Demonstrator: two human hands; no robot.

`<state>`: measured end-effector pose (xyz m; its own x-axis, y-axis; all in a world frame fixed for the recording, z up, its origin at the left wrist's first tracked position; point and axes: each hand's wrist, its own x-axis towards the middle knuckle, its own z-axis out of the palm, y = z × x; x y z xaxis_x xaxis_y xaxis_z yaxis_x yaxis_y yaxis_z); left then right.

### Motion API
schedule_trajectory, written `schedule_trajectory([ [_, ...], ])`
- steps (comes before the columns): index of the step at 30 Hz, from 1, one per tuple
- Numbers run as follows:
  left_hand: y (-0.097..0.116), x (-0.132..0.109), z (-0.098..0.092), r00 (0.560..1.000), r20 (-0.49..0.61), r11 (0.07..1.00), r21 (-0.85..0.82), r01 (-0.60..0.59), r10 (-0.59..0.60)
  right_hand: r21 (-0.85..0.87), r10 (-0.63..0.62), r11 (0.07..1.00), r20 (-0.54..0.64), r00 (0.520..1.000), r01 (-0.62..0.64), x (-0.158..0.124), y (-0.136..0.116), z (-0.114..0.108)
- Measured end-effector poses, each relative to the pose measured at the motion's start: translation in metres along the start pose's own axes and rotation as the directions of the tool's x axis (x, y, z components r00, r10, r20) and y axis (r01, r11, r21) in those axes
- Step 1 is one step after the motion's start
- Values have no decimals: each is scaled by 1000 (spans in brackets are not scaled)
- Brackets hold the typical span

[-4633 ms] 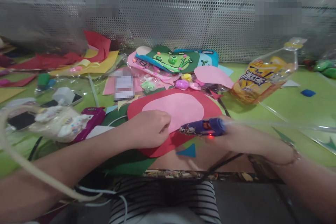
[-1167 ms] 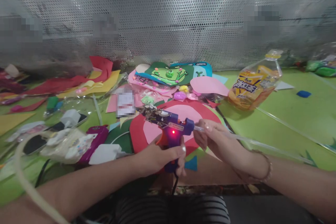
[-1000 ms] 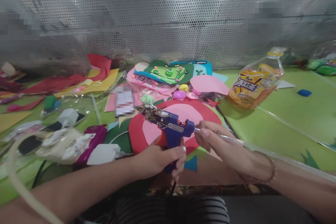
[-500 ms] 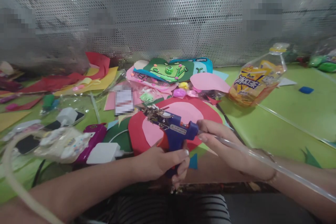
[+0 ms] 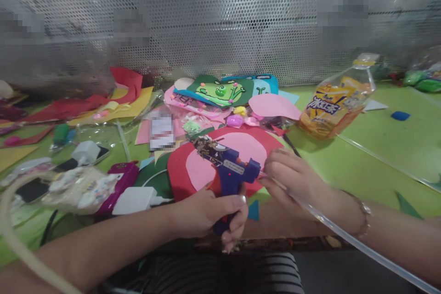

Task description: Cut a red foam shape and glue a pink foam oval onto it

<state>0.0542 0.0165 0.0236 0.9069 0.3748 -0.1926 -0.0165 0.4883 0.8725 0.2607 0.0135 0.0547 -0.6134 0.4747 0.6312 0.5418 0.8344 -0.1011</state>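
My left hand (image 5: 215,216) is wrapped round the handle of a blue hot glue gun (image 5: 230,177), whose nozzle end is crusted with brownish debris and points up and left. A small red light shows on its body. At the gun's rear, my right hand (image 5: 292,177) grips a long clear glue stick (image 5: 351,234) that runs back over my right forearm; its front end meets the rear opening. Beneath the gun lie rounded red paper (image 5: 179,170) and a pink paper shape (image 5: 253,144) on top of it.
A tilted bottle of orange drink (image 5: 330,108) stands at the back right. Decorated green and blue paper craft (image 5: 223,92) lies behind the gun. On the left are a magenta phone case (image 5: 120,183), a white charger (image 5: 134,200) and coloured paper scraps. A perforated metal panel (image 5: 220,18) borders the back.
My right hand has rolled over, its knuckles now higher and its fingers curled around the glue stick close to the gun. The glue gun and my left hand stay almost in place.
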Motion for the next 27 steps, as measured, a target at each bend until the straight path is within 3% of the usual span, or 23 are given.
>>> schedule_trajectory([
  [7, -3, -1, -4, 999, -46, 997, 78, 23, -19, 221, 163, 960, 63, 985, -173, 4, -7, -3],
  [10, -4, 0, -3, 996, -87, 997, 77, 9, -2, 263, 313, 899, 172, 934, -350, 3, -9, -4],
  [13, -3, 0, -1, 992, -124, 997, 71, 8, 0, 237, 432, 850, 195, 880, -470, 0, -10, 0],
  [19, -2, 2, 6, 984, -175, 999, 26, -36, 40, 318, 512, 785, 150, 846, -532, -3, -12, 5],
  [22, -2, 2, 6, 987, -157, 998, 53, -16, 24, 317, 534, 772, 148, 833, -551, -9, -11, 7],
  [27, -1, 1, 1, 997, -75, 998, 57, 10, -5, 311, 501, 792, 159, 851, -525, -7, -11, 8],
])
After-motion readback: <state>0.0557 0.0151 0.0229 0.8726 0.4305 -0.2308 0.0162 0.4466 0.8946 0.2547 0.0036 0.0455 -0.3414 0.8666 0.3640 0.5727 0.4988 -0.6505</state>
